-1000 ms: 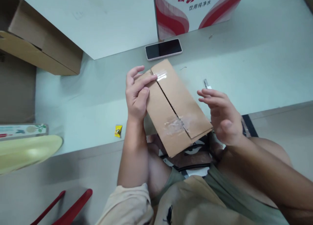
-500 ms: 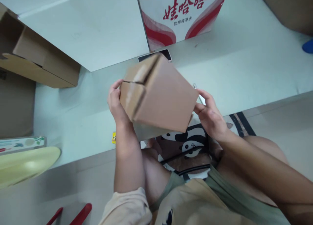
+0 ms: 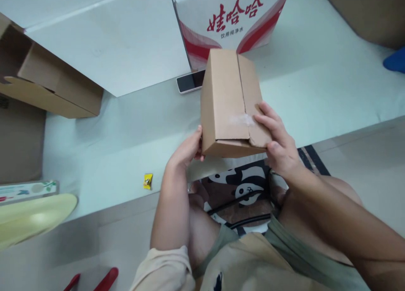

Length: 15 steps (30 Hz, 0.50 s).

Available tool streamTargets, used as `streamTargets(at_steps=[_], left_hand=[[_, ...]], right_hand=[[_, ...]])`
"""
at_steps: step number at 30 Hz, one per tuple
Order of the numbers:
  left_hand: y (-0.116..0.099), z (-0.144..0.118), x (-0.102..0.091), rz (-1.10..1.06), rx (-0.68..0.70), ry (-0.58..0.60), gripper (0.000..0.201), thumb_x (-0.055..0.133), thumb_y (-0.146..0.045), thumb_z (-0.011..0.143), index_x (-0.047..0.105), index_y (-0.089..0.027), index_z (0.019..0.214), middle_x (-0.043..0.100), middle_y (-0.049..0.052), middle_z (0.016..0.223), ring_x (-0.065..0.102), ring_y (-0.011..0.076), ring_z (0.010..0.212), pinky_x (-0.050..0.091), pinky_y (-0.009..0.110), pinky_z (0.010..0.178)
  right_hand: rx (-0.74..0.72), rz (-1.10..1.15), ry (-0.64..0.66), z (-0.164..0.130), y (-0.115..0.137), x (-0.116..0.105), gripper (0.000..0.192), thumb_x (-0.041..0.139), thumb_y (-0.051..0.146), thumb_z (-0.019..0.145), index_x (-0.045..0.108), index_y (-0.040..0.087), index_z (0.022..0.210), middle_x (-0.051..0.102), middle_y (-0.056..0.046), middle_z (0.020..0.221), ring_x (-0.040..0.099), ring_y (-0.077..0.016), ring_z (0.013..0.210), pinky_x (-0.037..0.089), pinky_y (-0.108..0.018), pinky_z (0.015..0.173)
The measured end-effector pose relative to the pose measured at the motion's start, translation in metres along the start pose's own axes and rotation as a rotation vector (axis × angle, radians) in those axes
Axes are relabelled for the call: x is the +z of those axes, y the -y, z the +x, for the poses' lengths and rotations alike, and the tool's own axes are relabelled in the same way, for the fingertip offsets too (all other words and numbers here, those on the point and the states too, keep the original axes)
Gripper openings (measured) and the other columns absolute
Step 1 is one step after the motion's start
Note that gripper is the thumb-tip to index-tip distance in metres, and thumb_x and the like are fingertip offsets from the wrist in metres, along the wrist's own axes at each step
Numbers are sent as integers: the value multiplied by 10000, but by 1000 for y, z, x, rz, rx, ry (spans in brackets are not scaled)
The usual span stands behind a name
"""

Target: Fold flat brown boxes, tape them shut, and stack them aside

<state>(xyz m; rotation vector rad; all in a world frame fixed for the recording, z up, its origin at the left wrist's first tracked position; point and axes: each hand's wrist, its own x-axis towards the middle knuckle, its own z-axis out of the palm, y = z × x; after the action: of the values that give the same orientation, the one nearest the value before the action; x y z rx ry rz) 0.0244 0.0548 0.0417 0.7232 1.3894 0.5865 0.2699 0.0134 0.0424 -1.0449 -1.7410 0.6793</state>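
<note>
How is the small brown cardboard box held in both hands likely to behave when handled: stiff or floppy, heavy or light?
The cardboard box probably stays stiff: its walls look flat and square. It seems light, since the left hand and right hand steady it with fingertips only. The taped seam looks partly open, so the flaps may spread.

One view only: camera on my head, looking forward and steeply down, close over my left hand (image 3: 186,149), right hand (image 3: 276,143) and lap, taking in the table (image 3: 316,92) edge and the floor beyond.
</note>
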Motion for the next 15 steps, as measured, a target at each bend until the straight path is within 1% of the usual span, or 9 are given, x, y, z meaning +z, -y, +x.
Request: streamTargets(at_steps=[3, 4, 5, 7, 8, 9, 10, 12, 15], left_hand=[[-3, -2, -3, 288, -26, 204, 313, 428, -432, 1014, 610, -190, 936, 695, 40, 646, 549, 104, 377, 286, 190, 381], [-2, -1, -5, 369, 4, 190, 310, 450, -437, 1002, 630, -185, 990, 736, 67, 729, 598, 117, 436, 347, 203, 417], [-2, 2, -7, 425, 83, 97, 323, 493, -457, 977, 647, -181, 1042, 761, 92, 812, 652, 140, 523, 425, 227, 477], [0, 8, -12, 464, 410, -200, 435, 585, -532, 913, 650, -186, 1168, 773, 143, 1055, 746, 226, 863, 572, 324, 726], [1, 11, -13, 460, 633, -337, 517, 602, -585, 889, 637, -199, 1230, 742, 152, 1202, 720, 268, 1081, 578, 390, 894], [1, 12, -15, 461, 857, -411, 582, 579, -644, 885, 623, -219, 1281, 687, 144, 1341, 637, 295, 1275, 527, 449, 1049], [1, 12, -15, 480, 1055, -423, 620, 526, -696, 897, 620, -241, 1308, 628, 120, 1441, 532, 306, 1412, 442, 489, 1166], [1, 10, -13, 574, 1288, -357, 624, 420, -727, 934, 651, -272, 1293, 599, 76, 1483, 406, 313, 1517, 299, 532, 1273], [0, 8, -7, 654, 1387, -302, 596, 358, -673, 977, 674, -275, 1288, 621, 67, 1453, 384, 322, 1529, 222, 562, 1304]], right_hand=[[5, 16, -36, 2, -6, -2, 500, 418, 637, 978, 612, 355, 1343, 399, 12, 1650, 307, -315, 1573, 251, -595, 1302], [10, 22, -31, 3, -7, -2, 469, 440, 620, 979, 632, 346, 1308, 413, 5, 1644, 323, -317, 1565, 261, -595, 1297], [18, 28, -18, 4, -7, -2, 439, 464, 601, 980, 646, 336, 1279, 426, -5, 1636, 340, -318, 1557, 274, -593, 1290], [28, 42, 26, 5, -5, -2, 403, 503, 567, 980, 660, 320, 1256, 441, -24, 1627, 368, -318, 1543, 301, -585, 1275], [28, 50, 55, 6, -3, -2, 399, 514, 558, 979, 663, 313, 1257, 440, -32, 1628, 374, -318, 1540, 310, -580, 1270], [24, 55, 86, 7, -1, -1, 403, 519, 558, 978, 665, 307, 1258, 436, -37, 1631, 372, -318, 1541, 315, -575, 1267], [20, 58, 118, 7, 0, -1, 415, 519, 567, 976, 666, 303, 1260, 428, -39, 1636, 364, -319, 1545, 317, -571, 1267], [22, 52, 189, 7, 2, -2, 467, 487, 611, 972, 661, 304, 1278, 407, -37, 1649, 346, -323, 1554, 333, -564, 1259], [60, -1, 177, 5, -1, -6, 550, 312, 631, 1011, 593, 325, 1371, 458, -49, 1609, 447, -304, 1488, 453, -548, 1168]])
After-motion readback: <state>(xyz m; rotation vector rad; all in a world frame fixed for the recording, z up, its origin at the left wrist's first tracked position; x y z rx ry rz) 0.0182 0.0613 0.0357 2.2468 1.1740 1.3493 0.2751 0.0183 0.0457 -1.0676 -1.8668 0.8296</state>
